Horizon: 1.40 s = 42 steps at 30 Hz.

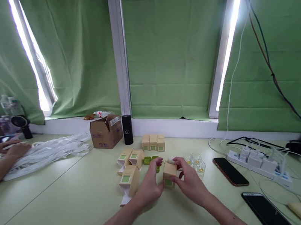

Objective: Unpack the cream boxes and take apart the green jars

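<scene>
A small tan cardboard box (170, 170) with a green label on its front stands between my hands. My right hand (189, 182) grips it, thumb at the front and fingers at the back right edge. Just left of the box is my left hand (152, 185), its fingers curved and apart, with nothing visible in it. Green small cups (147, 160) sit behind my left hand, which partly hides them. Clear small cups with yellow in them (196, 161) stand behind my right hand. Several open tan boxes (130, 178) lie left of my left hand.
Closed tan boxes (153, 143) stand in a row at the back. A brown carton (106, 131) and black bottle (127, 129) are by the wall. Phone (230, 171), tablet (275, 223) and power strip (260, 166) lie right. Another person's hands (14, 150) touch white straps (55, 154).
</scene>
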Available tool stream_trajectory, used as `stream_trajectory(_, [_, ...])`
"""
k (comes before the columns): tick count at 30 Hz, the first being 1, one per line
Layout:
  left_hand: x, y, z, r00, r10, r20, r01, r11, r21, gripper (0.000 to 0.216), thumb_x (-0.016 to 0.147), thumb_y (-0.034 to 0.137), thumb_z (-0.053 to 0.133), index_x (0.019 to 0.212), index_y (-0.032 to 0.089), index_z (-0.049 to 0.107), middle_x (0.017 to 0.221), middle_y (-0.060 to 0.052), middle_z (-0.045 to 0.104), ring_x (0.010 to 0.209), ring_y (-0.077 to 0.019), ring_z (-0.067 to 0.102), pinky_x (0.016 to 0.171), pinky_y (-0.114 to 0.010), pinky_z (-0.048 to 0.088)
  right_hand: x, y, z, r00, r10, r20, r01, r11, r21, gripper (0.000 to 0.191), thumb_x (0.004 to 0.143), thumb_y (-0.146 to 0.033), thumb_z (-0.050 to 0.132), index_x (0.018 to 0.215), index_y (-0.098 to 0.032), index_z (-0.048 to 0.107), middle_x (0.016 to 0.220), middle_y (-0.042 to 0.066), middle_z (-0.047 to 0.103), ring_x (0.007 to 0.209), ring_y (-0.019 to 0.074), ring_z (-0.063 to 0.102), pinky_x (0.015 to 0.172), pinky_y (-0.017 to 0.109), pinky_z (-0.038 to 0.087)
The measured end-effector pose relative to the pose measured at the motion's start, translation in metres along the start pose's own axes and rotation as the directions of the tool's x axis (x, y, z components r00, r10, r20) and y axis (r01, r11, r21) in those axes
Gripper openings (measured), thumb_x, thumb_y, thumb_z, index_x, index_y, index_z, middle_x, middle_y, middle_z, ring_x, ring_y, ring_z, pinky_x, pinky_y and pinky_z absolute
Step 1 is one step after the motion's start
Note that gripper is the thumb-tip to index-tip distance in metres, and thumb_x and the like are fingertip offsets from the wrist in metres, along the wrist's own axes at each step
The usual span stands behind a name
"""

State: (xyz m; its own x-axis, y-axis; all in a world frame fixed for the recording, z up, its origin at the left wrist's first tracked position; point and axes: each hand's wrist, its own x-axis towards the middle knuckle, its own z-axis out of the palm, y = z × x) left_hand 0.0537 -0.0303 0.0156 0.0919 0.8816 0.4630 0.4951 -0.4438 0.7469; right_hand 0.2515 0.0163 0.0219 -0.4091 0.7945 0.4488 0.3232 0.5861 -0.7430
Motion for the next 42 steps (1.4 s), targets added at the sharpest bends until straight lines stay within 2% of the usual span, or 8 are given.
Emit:
stream_trajectory(3, [-0.001, -0.001, 0.003, 0.999, -0.010, 0.048, 0.012, 0.999, -0.053, 0.076, 0.077, 0.001, 0.063, 0.146, 0.020, 0.036, 0.147, -0.016, 0.051, 0.138, -0.0263, 0.051, 0.120, -0.047, 0.040, -0.014, 0.012, 0.012, 1.000, 0.018, 0.018, -0.019, 0.999, 0.041, 0.051, 0.086, -0.021, 0.065, 0.135, -0.025, 0.050, 0.131, 0.011, 0.062, 0.113, 0.0258, 0.065, 0.081, 0.036, 0.060])
stream_trajectory(7, [-0.002, -0.006, 0.006, 0.999, 0.007, 0.049, -0.002, 0.996, -0.084, 0.077, 0.075, -0.002, 0.060, 0.145, 0.021, 0.039, 0.148, -0.016, 0.051, 0.137, -0.0268, 0.053, 0.119, -0.049, 0.042, -0.022, 0.023, 0.014, 0.998, -0.058, 0.033, 0.058, 0.998, -0.023, 0.067, 0.084, -0.019, 0.065, 0.146, -0.027, 0.042, 0.141, 0.013, 0.055, 0.123, 0.0287, 0.059, 0.088, 0.039, 0.059])
stream_trajectory(15, [0.000, -0.015, 0.011, 0.998, -0.059, 0.029, 0.062, 0.989, -0.138, 0.069, 0.075, -0.005, 0.057, 0.138, 0.020, 0.045, 0.143, -0.015, 0.054, 0.123, -0.0238, 0.062, 0.111, -0.046, 0.049, -0.025, 0.030, 0.010, 1.000, 0.014, 0.015, -0.012, 0.992, -0.126, 0.059, 0.083, -0.021, 0.062, 0.140, -0.025, 0.045, 0.116, 0.008, 0.062, 0.099, 0.0249, 0.063, 0.081, 0.038, 0.056])
stream_trajectory(20, [0.000, -0.019, 0.011, 0.994, -0.110, -0.016, 0.109, 0.991, -0.072, 0.074, 0.067, -0.011, 0.054, 0.134, 0.020, 0.048, 0.136, -0.012, 0.057, 0.112, -0.0210, 0.063, 0.099, -0.039, 0.052, -0.022, 0.033, 0.009, 0.997, 0.078, 0.012, -0.074, 0.974, -0.215, 0.047, 0.087, -0.024, 0.059, 0.133, -0.027, 0.048, 0.094, 0.000, 0.066, 0.082, 0.0211, 0.065, 0.072, 0.033, 0.049])
stream_trajectory(25, [0.000, -0.016, 0.006, 0.990, -0.134, -0.043, 0.135, 0.991, 0.010, 0.076, 0.066, -0.011, 0.051, 0.134, 0.021, 0.047, 0.134, -0.010, 0.057, 0.088, -0.0148, 0.063, 0.087, -0.034, 0.053, -0.018, 0.034, 0.007, 0.979, 0.194, -0.069, -0.205, 0.896, -0.395, 0.016, 0.094, -0.022, 0.053, 0.108, -0.029, 0.058, 0.081, -0.002, 0.072, 0.077, 0.0226, 0.068, 0.062, 0.029, 0.037])
stream_trajectory(30, [-0.001, -0.018, 0.008, 0.994, -0.110, -0.017, 0.110, 0.994, 0.024, 0.081, 0.062, -0.012, 0.051, 0.136, 0.022, 0.047, 0.141, -0.010, 0.056, 0.101, -0.0178, 0.062, 0.094, -0.035, 0.051, -0.017, 0.035, 0.006, 0.978, 0.191, -0.085, -0.209, 0.879, -0.429, 0.014, 0.095, -0.020, 0.054, 0.102, -0.029, 0.061, 0.081, -0.001, 0.075, 0.076, 0.0219, 0.069, 0.061, 0.028, 0.035])
stream_trajectory(37, [0.003, -0.023, 0.015, 0.990, -0.125, 0.062, 0.134, 0.975, -0.175, 0.073, 0.073, -0.004, 0.061, 0.140, 0.021, 0.046, 0.144, -0.016, 0.057, 0.125, -0.0250, 0.060, 0.105, -0.041, 0.048, -0.018, 0.030, 0.004, 0.991, 0.124, -0.057, -0.137, 0.915, -0.379, 0.019, 0.093, -0.022, 0.050, 0.086, -0.026, 0.067, 0.088, 0.001, 0.078, 0.081, 0.0229, 0.070, 0.068, 0.030, 0.044])
stream_trajectory(42, [0.002, -0.015, 0.011, 0.981, -0.174, 0.086, 0.185, 0.974, -0.132, 0.079, 0.072, -0.002, 0.065, 0.145, 0.021, 0.045, 0.138, -0.014, 0.060, 0.121, -0.0243, 0.061, 0.097, -0.036, 0.051, -0.019, 0.031, 0.005, 0.993, 0.114, -0.034, -0.118, 0.910, -0.397, 0.034, 0.091, -0.018, 0.045, 0.110, -0.027, 0.073, 0.097, 0.004, 0.079, 0.086, 0.0242, 0.073, 0.072, 0.032, 0.047])
